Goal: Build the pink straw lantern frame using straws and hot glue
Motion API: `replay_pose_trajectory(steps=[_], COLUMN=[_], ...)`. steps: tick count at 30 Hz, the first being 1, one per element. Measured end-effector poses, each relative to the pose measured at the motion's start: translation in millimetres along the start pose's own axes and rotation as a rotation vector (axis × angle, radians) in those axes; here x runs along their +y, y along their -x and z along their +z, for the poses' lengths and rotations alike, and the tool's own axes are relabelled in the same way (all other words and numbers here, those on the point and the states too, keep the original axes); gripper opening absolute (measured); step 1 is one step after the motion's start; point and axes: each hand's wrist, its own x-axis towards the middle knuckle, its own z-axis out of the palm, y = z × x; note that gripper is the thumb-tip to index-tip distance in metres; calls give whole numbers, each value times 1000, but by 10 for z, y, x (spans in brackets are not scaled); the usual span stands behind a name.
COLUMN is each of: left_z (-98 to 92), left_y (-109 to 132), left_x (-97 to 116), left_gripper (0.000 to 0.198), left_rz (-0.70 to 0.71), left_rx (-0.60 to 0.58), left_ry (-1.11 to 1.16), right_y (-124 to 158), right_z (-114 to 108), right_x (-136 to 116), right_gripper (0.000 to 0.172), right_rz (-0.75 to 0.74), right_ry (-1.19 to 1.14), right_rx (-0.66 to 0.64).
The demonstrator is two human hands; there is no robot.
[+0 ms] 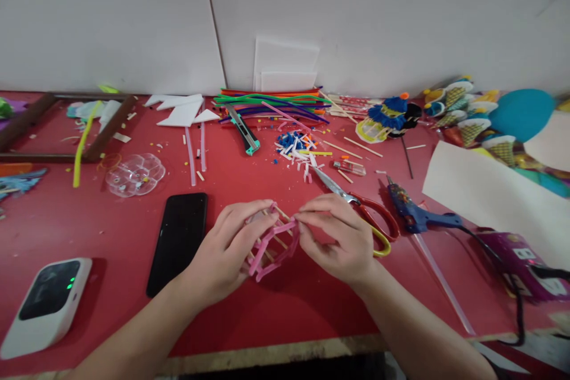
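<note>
Both hands work at the middle of a red table (pixel 111 231). My left hand (pixel 231 249) is closed round a small frame of pink strips and thin wooden sticks (pixel 276 246), holding it from the left. My right hand (pixel 338 237) pinches the frame's upper right corner between thumb and forefinger. The frame hangs just above the table surface.
Red-handled scissors (pixel 365 211) and a blue glue gun (pixel 414 214) lie right of my hands. A black phone (pixel 178 240) and a white device (pixel 47 303) lie to the left. Pipe cleaners (pixel 271 104), a utility knife (pixel 243 127), cut scraps (pixel 296 148) and finished craft pieces (pixel 463 110) lie further back.
</note>
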Motion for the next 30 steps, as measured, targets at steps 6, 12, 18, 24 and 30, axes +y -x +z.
replay_pose_trajectory(steps=[6,12,18,24,30], left_z=[-24,-20,-20,-14,-11], left_y=[-12,-11,-1,9,11], left_x=[28,24,-10,-10,-8], left_gripper=[49,48,50,50,51], left_rz=[-20,-23,61,78,62], left_rx=[2,20,8,2,-13], left_ry=[43,28,1,-9,20], right_y=[12,7,7,42,44], right_z=[-53,-46,-39,-37,-43], right_x=[-24,-31,-21,28,38], right_gripper=[16,17,12,9,11], right_rz=[188,204,313,442,452], right_ry=[-119,-176,-324,-448,-472], right_rx=[9,-22,-89,-146,-152])
